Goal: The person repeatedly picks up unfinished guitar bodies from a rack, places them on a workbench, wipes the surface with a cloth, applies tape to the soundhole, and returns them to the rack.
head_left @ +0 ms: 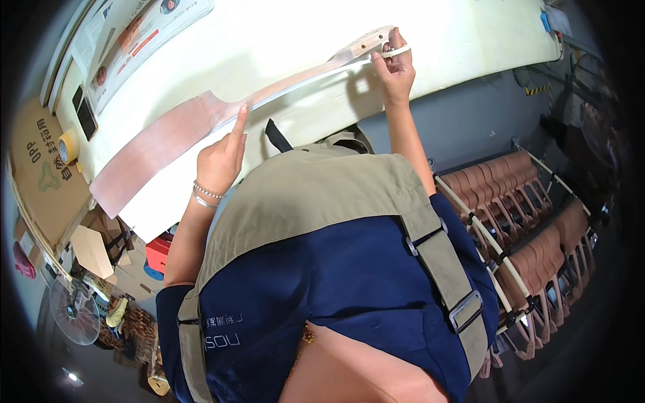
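Observation:
A pinkish-brown leather-like panel (pixel 151 151) lies across the white table (pixel 269 27), broad at the left and tapering into a narrow arm with small holes near its far right end. A thin white strip (pixel 302 79) runs along the near edge of that arm. My right hand (pixel 395 70) pinches the strip's end between thumb and fingers, close to the holes. With its index finger stretched out, my left hand (pixel 222 158) touches the panel's near edge where the broad part narrows; its other fingers are curled and hold nothing that I can see.
Newspapers (pixel 134 40), a dark phone (pixel 84 113) and a yellow tape roll (pixel 68 146) lie toward the left. A cardboard box (pixel 44 201) stands beyond the table's left edge, with a fan (pixel 74 312) below. At right, a rack (pixel 500 248) carries several similar brown panels.

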